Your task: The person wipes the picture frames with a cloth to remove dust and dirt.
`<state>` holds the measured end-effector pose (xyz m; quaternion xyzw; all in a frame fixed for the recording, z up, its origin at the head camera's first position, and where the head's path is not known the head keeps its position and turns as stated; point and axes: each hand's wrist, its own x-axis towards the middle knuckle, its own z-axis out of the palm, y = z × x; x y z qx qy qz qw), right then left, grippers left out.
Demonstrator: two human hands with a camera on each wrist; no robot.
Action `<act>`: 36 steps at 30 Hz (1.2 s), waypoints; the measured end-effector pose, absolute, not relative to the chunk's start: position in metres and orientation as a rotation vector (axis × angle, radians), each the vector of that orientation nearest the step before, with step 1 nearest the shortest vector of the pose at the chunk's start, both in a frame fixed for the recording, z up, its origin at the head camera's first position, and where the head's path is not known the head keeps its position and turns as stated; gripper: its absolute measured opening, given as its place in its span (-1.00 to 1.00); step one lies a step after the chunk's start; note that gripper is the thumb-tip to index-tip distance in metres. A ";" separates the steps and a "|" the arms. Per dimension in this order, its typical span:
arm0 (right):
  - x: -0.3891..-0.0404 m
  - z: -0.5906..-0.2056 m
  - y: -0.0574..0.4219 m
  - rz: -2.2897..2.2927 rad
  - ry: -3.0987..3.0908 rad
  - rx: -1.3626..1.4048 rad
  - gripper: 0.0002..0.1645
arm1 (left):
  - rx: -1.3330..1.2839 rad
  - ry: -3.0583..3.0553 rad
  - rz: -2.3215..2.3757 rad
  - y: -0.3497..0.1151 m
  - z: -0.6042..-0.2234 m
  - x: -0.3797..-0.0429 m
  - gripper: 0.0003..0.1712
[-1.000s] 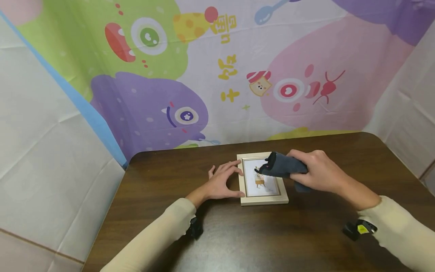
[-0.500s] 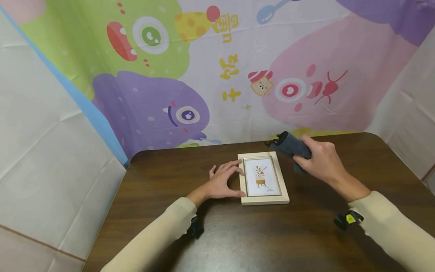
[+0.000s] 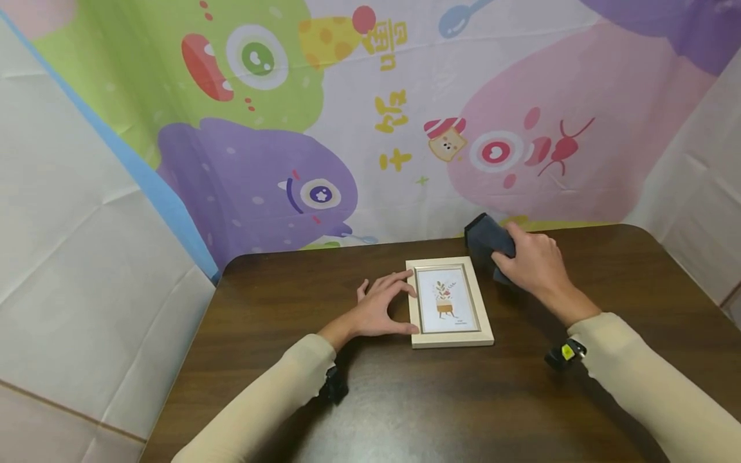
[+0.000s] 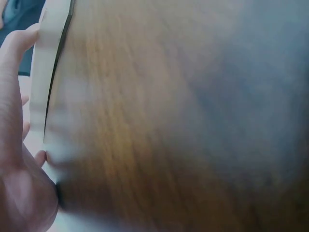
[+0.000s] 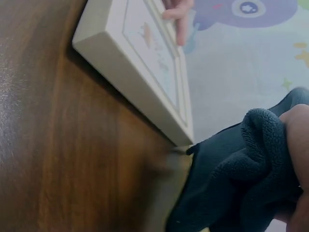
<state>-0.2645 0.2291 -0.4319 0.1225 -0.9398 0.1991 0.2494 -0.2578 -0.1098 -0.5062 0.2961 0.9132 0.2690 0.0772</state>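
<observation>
A cream picture frame (image 3: 453,339) lies face up on the brown table; its print (image 3: 444,301) is a small plant in an orange-brown pot on legs. My left hand (image 3: 379,312) rests on the frame's left rail, thumb near the lower corner and spread fingers higher up. In the left wrist view the thumb (image 4: 12,72) touches the frame's pale side (image 4: 53,34). Beyond the frame's upper right corner, my right hand (image 3: 535,262) grips a bunched dark blue-grey cloth (image 3: 487,239). The right wrist view shows the cloth's fluffy folds (image 5: 260,140) close by the frame's far corner.
Behind the table (image 3: 278,302) hangs a curtain (image 3: 399,212) printed with cartoon monsters. Pale tiled-looking wall covering (image 3: 87,257) stands on the left, with more on the right. Each wrist carries a small black camera (image 3: 564,355).
The right hand has lifted the cloth off the picture and carried it back, beyond the frame's upper right corner, uncovering the print. The left hand stays on the rail and the frame keeps its place.
</observation>
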 end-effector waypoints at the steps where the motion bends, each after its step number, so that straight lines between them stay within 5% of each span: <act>1: -0.266 -0.434 0.228 0.561 -2.598 0.306 -0.46 | 0.888 2.735 0.805 -0.110 -0.506 -0.258 -0.26; 9: -0.280 -0.445 0.215 0.790 -3.005 0.115 -0.12 | 0.887 2.722 0.809 -0.110 -0.505 -0.258 -0.25; 25: -0.298 -0.458 0.212 0.914 -3.127 0.128 -0.29 | 0.901 2.707 0.818 -0.110 -0.504 -0.259 -0.25; 36: -0.298 -0.459 0.214 0.964 -3.146 0.104 -0.23 | 0.898 2.716 0.828 -0.110 -0.507 -0.260 -0.31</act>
